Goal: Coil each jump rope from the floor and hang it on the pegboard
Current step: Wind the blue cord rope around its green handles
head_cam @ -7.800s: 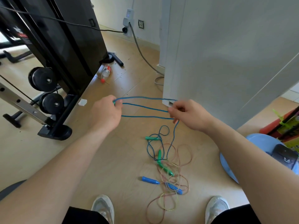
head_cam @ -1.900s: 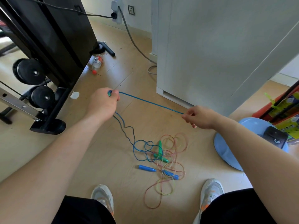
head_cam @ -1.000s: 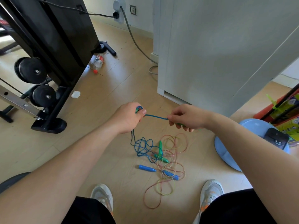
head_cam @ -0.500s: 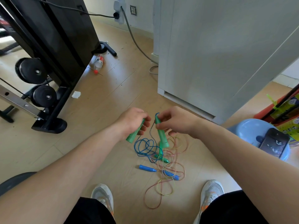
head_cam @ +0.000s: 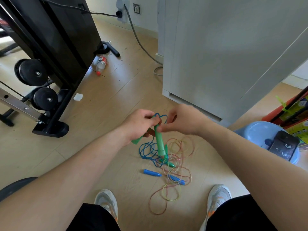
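Above the wooden floor (head_cam: pixel 106 104), one green handle (head_cam: pixel 137 141) of the blue-corded jump rope (head_cam: pixel 150 150) is gripped in the curled fingers of the left hand (head_cam: pixel 138 124), its free end pointing down-left. The second green handle (head_cam: pixel 160 144) is hung nearly upright, tip down, pinched at its top by the right hand (head_cam: pixel 181 121). Small cord loops are held up between the hands; the rest is heaped on the floor beside a multicoloured rope (head_cam: pixel 175 165). Across a pale blue basin (head_cam: pixel 255 130) at right, a dark phone-like device (head_cam: pixel 283 145) is laid.

Open floor (head_cam: pixel 93 147) left of the ropes (head_cam: pixel 168 163); cabinet (head_cam: pixel 216 55) ahead, basin (head_cam: pixel 255 130) to the right.
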{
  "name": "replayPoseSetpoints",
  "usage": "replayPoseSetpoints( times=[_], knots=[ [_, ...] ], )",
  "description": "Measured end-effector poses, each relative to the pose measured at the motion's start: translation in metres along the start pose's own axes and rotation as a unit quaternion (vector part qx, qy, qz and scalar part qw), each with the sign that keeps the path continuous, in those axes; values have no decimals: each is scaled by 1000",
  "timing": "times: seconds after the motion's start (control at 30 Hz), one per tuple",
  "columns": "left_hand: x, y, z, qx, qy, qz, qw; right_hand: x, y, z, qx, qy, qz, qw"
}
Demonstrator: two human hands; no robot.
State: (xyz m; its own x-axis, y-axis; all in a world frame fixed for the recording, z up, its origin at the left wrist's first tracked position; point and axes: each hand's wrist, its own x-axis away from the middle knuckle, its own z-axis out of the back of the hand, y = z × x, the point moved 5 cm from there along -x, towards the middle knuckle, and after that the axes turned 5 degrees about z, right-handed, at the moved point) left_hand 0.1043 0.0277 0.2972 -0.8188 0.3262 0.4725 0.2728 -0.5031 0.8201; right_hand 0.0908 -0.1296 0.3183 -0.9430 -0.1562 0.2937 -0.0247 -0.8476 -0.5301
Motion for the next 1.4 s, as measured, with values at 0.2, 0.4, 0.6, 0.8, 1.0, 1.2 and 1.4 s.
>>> replayPoseSetpoints(
  times=[0.2,0.4,0.6,0.8,1.0,1.2,1.4],
  knots=[
    [8,10,-1,-63,-83,-52,993,-3,8,4,-194,15,78,978],
    [15,16,1,-55,-117,-70,989,4,2,-7,-208,-82,63,973],
    [19,10,-1,-51,-174,-38,983,2,7,8,-217,-36,89,972],
    [20,12,-8,84,-196,-18,977,0,8,12,-270,-11,118,956],
    [21,11,-13,171,-194,-4,966,-2,5,14,-246,-5,128,961],
    [22,10,-16,195,-198,2,961,0,-5,15,-252,4,144,957],
    [30,12,-21,18,-231,-40,972,0,7,27,-179,36,83,980]
  ],
)
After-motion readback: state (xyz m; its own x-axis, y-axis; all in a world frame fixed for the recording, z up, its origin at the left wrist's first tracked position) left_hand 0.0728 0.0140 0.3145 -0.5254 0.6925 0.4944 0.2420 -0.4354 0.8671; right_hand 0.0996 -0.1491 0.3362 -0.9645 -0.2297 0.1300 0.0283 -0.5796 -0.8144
